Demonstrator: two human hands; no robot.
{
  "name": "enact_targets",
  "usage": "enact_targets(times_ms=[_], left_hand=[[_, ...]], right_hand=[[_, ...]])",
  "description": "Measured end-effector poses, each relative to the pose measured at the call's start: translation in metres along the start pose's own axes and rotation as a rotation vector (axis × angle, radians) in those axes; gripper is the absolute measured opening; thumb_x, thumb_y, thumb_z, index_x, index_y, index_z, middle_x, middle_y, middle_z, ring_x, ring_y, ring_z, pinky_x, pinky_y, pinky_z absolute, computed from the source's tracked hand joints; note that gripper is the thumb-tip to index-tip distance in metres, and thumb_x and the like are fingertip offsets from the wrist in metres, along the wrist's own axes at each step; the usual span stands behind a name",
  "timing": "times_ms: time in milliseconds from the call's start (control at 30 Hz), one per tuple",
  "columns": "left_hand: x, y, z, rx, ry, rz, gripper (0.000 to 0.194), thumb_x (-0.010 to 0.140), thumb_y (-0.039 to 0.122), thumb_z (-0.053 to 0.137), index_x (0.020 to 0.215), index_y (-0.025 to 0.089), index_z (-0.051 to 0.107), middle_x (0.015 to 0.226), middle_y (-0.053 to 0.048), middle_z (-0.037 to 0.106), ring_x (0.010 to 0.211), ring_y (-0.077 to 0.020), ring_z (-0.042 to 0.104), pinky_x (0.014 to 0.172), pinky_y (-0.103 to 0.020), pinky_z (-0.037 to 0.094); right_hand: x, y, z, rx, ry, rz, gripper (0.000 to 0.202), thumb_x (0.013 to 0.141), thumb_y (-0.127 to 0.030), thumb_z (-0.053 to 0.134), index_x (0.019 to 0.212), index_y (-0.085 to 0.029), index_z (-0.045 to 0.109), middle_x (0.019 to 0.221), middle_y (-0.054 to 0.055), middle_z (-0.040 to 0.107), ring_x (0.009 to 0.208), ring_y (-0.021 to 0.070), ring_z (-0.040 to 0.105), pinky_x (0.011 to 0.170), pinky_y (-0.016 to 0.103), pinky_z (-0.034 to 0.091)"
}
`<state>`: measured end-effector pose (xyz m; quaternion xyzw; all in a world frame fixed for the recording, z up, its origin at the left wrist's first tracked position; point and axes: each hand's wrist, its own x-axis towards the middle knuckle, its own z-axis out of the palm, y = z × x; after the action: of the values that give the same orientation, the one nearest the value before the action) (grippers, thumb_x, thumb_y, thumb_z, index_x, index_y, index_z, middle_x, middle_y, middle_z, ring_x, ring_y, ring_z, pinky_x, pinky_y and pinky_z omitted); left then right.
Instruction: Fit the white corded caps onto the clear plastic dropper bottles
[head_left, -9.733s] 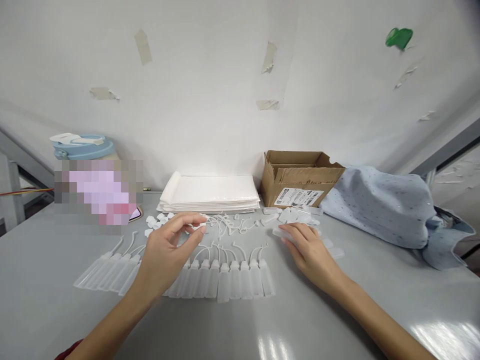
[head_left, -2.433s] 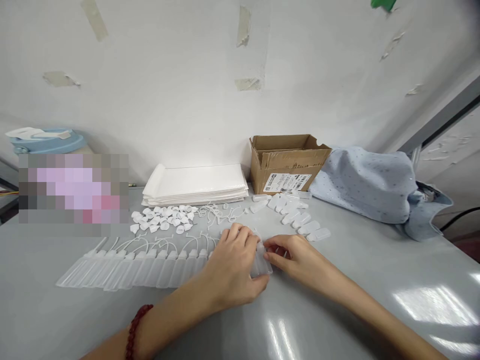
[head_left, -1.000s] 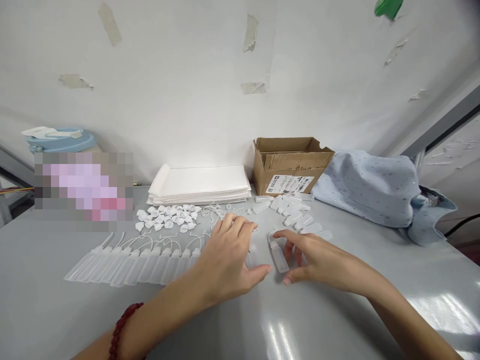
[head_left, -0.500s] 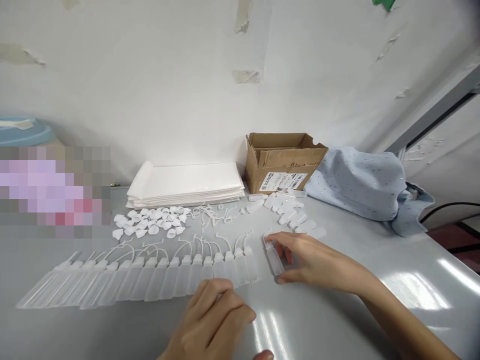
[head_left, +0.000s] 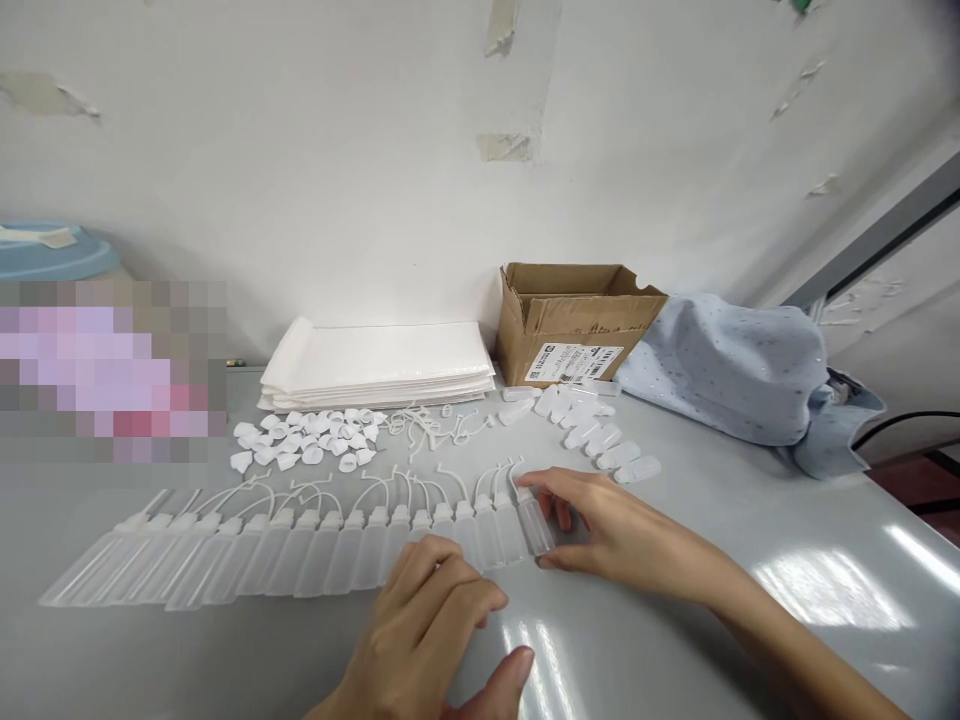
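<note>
At the right end of a row of translucent plastic bottles (head_left: 270,560), my right hand (head_left: 607,520) grips a small squeeze bottle (head_left: 535,527) between fingers and thumb. The bottle lies on the grey table, close against its neighbour, with a thin white strap curling from its neck. My left hand (head_left: 431,630) is just in front of the row, fingers loosely bent and thumb apart, holding nothing. The row's bottles lie side by side with similar straps at their necks. Beyond my right hand lie several loose bottles (head_left: 600,437) without straps.
White caps (head_left: 311,438) are heaped behind the row, with loose white straps (head_left: 424,428) beside them. Behind those lie stacked white sheets (head_left: 382,360), an open cardboard box (head_left: 574,335) and light blue cloth (head_left: 739,370). A blue lid (head_left: 56,255) shows at far left, above a blurred patch.
My right hand has slid the bottle left, closing the gap to the row's end. My left hand's thumb has come further into view. The view has shifted slightly.
</note>
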<state>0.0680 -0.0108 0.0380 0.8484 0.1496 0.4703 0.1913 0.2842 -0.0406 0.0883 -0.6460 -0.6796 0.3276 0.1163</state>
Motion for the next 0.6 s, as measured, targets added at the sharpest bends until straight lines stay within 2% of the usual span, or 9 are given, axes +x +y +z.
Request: enact_targets(times_ms=[233,600], left_hand=[[0.0018,0.0027,-0.0025,-0.042,-0.039,-0.058,0.009,0.080,0.010,0.054,0.087,0.015,0.054,0.062,-0.003,0.050,0.064,-0.0178,0.043,0.057,-0.032,0.043],[0.0041,0.0028,-0.0035,-0.046,-0.041,-0.101,0.011,0.080,0.007,0.051,0.086,0.016,0.054,0.061,-0.001,0.049,0.062,-0.0164,0.043,0.055,-0.030,0.041]], right_hand=[[0.0026,0.0019,0.0012,0.041,-0.012,-0.011,0.061,0.072,-0.024,0.072,0.129,-0.018,0.051,0.093,0.003,0.061,0.082,0.0172,0.056,0.076,0.029,0.045],[0.0029,0.0025,0.0010,0.055,-0.016,-0.012,0.058,0.071,-0.024,0.073,0.126,-0.019,0.053,0.091,0.002,0.060,0.081,0.0167,0.055,0.074,0.028,0.044]])
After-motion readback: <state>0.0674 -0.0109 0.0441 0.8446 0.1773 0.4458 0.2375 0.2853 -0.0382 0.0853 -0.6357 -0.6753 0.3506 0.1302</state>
